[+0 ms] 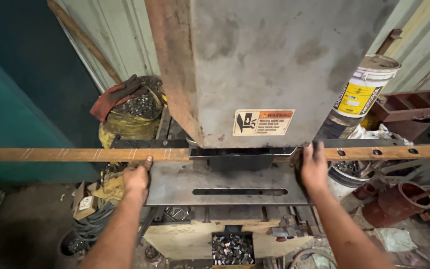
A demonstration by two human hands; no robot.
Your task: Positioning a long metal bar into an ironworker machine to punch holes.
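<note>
The long rusty flat steel bar [75, 154] runs off both side edges of the frame; its middle section is hidden behind the grey steel press housing [274, 65], whose top is cut off by the upper edge. The fingertips of the right hand [313, 167] lie over the bar, covering it there. Both forearms leave the frame at the bottom. The small dark metal offcuts in the yellow bucket [130, 119] are too small to identify individually
</note>
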